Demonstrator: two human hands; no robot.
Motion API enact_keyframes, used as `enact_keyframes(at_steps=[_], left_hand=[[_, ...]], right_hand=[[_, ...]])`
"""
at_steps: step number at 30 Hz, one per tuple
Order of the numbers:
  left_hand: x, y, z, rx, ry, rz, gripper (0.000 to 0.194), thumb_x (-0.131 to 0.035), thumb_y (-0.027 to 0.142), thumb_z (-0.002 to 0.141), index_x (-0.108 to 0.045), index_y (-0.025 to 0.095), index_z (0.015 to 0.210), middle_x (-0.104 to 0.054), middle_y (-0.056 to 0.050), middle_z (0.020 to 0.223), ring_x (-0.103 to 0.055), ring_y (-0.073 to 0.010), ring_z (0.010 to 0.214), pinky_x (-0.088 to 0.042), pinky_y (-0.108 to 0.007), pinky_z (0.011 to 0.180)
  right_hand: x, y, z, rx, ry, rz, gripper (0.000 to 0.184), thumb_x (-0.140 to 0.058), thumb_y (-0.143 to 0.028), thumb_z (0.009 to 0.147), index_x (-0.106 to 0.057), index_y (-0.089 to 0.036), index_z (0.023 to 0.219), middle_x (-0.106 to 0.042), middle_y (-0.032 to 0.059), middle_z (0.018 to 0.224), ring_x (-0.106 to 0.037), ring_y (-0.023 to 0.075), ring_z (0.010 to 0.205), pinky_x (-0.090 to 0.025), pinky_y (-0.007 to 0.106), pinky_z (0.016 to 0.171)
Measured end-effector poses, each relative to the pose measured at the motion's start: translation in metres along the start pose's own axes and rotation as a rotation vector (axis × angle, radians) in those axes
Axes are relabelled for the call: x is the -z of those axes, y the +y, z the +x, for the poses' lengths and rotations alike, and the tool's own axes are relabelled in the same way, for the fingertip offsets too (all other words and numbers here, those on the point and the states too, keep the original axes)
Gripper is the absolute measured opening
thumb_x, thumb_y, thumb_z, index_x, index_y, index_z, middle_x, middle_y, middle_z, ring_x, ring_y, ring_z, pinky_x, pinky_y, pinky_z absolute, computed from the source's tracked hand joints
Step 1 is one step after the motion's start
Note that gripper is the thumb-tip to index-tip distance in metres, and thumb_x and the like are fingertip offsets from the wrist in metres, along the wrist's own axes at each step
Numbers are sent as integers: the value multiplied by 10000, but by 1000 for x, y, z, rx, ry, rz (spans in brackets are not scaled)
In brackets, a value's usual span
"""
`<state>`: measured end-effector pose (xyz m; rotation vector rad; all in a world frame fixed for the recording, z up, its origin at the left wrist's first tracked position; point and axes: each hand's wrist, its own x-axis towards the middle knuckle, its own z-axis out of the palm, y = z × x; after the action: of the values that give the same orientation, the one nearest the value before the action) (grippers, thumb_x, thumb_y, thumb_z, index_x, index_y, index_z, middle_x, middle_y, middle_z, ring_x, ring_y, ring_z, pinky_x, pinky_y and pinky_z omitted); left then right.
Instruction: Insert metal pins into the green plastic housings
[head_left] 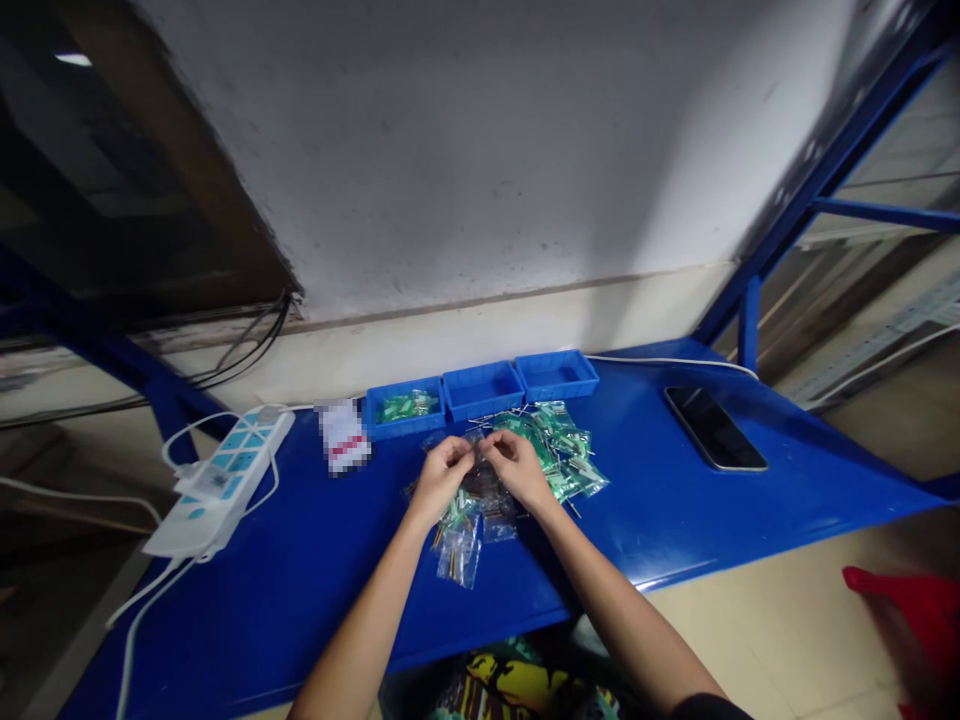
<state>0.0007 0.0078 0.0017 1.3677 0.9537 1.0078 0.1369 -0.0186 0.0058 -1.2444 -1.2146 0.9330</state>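
My left hand [442, 474] and my right hand [517, 468] meet almost fingertip to fingertip over a pile of small clear plastic bags. Thumb and fingers are pinched together on each hand; what lies between them is too small and blurred to name. Below the hands, a clear bag [459, 555] with thin brass-coloured pieces lies on the blue table [322, 600]. Against my right hand spreads a heap of clear bags with green and white contents [562, 445], with thin metal rods at its edges.
Three blue trays stand along the wall: the left tray [405, 430] holds green-filled bags, beside the middle tray [484, 408] and right tray [559, 388]. A white power strip [217, 490] with cables lies left, near a pixelated white packet [345, 437]. A black phone [716, 430] rests right.
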Motion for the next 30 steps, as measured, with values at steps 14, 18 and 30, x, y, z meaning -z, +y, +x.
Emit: enact_keyframes(at_steps=[14, 18, 30], left_hand=[[7, 0, -1, -90, -147, 162, 351, -542, 181, 791, -433, 179, 1125, -544, 10, 776, -539, -130, 723, -400, -246, 679], [7, 3, -1, -122, -99, 164, 372, -567, 208, 790, -423, 191, 1133, -525, 21, 765, -526, -124, 714, -393, -240, 672], [-2, -6, -2, -108, -14, -44, 417, -591, 257, 812, -342, 239, 1146, -562, 29, 801, -543, -105, 708, -400, -225, 665]], right_hand=[[9, -2, 1, 37, -66, -88, 150, -539, -311, 777, -581, -167, 786, -507, -30, 583, -450, 109, 510, -341, 235, 507], [7, 2, 3, 52, -68, -36, 192, -531, -290, 767, -525, -180, 924, -526, -23, 682, -465, 111, 545, -362, 238, 531], [12, 2, 1, 76, -239, -45, 386, -507, -171, 759, -402, -197, 1130, -496, -42, 702, -482, 122, 606, -379, 248, 585]])
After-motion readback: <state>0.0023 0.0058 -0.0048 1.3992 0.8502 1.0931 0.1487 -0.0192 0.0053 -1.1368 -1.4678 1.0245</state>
